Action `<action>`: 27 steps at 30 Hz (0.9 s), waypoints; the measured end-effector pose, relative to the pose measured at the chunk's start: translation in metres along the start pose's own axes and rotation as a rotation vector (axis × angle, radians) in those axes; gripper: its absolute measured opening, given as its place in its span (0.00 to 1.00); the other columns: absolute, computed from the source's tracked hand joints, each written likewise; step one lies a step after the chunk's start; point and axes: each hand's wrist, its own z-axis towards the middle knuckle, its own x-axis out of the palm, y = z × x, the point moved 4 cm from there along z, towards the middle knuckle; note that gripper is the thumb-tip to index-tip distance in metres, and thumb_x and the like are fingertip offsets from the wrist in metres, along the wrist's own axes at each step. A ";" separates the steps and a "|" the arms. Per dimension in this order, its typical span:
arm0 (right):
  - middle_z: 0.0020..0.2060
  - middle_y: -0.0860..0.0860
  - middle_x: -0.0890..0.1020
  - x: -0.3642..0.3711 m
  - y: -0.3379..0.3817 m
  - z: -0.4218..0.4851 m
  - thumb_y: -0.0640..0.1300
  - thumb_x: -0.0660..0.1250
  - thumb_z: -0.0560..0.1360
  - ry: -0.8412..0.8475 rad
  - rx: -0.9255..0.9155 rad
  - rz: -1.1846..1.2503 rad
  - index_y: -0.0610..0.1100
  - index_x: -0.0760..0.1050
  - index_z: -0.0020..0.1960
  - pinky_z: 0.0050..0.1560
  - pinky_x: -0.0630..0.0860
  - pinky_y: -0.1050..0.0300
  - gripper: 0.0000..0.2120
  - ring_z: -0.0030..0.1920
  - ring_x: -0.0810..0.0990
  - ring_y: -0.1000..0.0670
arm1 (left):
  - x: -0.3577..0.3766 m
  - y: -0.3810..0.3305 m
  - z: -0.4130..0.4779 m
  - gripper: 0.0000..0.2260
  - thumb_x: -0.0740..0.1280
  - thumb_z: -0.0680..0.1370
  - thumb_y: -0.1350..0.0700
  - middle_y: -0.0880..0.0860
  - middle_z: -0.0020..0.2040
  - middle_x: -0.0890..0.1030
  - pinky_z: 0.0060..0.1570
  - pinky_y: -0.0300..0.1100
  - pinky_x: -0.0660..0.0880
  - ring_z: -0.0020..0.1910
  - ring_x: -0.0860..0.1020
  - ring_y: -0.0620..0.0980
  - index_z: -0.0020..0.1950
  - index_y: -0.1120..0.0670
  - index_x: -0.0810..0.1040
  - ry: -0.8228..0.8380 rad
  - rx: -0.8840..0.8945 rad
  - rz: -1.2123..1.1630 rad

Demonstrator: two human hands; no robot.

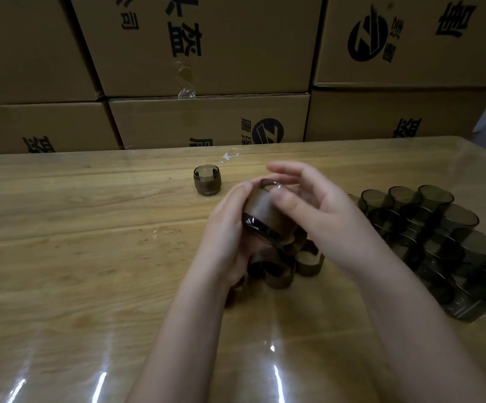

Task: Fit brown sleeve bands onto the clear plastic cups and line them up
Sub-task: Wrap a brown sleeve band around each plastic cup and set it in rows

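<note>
Cup (254, 224), mouth tilted away, in both hands.
Left hand (227, 228) grips it; right hand (323, 210) presses band (262, 207), fingers straight. Finished cup (206, 184) beyond, left-hand side.

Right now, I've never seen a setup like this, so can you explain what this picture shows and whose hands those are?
No machine here: one camera worn on a person's head looks down at their two bare hands. The left hand grips a cup with a brown band around it. The right hand touches it, fingers fairly straight. On the table are one finished cup, loose bands and bare cups on the right. Cardboard boxes stand behind.
</note>
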 end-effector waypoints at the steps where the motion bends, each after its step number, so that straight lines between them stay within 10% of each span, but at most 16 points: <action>1: 0.52 0.59 0.80 -0.001 0.001 0.000 0.45 0.63 0.79 -0.079 -0.037 0.004 0.58 0.74 0.57 0.43 0.78 0.66 0.10 0.51 0.79 0.61 | 0.003 0.000 0.000 0.15 0.58 0.82 0.51 0.61 0.53 0.83 0.38 0.52 0.81 0.48 0.83 0.56 0.60 0.58 0.79 0.030 -0.036 -0.134; 8: 0.38 0.67 0.78 -0.005 0.003 -0.003 0.46 0.55 0.81 -0.313 -0.258 -0.153 0.56 0.75 0.49 0.40 0.71 0.68 0.11 0.40 0.77 0.63 | 0.016 0.015 -0.003 0.14 0.57 0.81 0.53 0.58 0.42 0.81 0.31 0.41 0.77 0.38 0.81 0.51 0.56 0.59 0.78 0.006 -0.114 -0.155; 14: 0.35 0.66 0.77 0.003 0.000 -0.002 0.44 0.55 0.82 -0.236 -0.238 -0.127 0.57 0.75 0.49 0.38 0.71 0.69 0.12 0.37 0.75 0.63 | 0.011 0.004 -0.005 0.13 0.63 0.77 0.55 0.47 0.36 0.80 0.36 0.39 0.75 0.38 0.77 0.45 0.35 0.48 0.82 -0.131 0.218 0.040; 22: 0.21 0.53 0.70 0.020 -0.017 0.003 0.48 0.55 0.82 -0.264 0.001 0.667 0.48 0.82 0.43 0.29 0.71 0.65 0.18 0.24 0.70 0.56 | 0.010 -0.008 -0.008 0.21 0.59 0.81 0.57 0.44 0.23 0.67 0.25 0.33 0.66 0.23 0.65 0.41 0.30 0.48 0.79 -0.113 0.306 -0.009; 27: 0.20 0.53 0.68 0.021 -0.015 0.000 0.46 0.54 0.82 -0.338 0.004 0.696 0.49 0.78 0.30 0.27 0.70 0.67 0.25 0.22 0.69 0.57 | 0.011 0.000 -0.004 0.18 0.60 0.81 0.54 0.45 0.24 0.67 0.27 0.36 0.66 0.24 0.65 0.42 0.32 0.47 0.81 -0.050 0.265 -0.159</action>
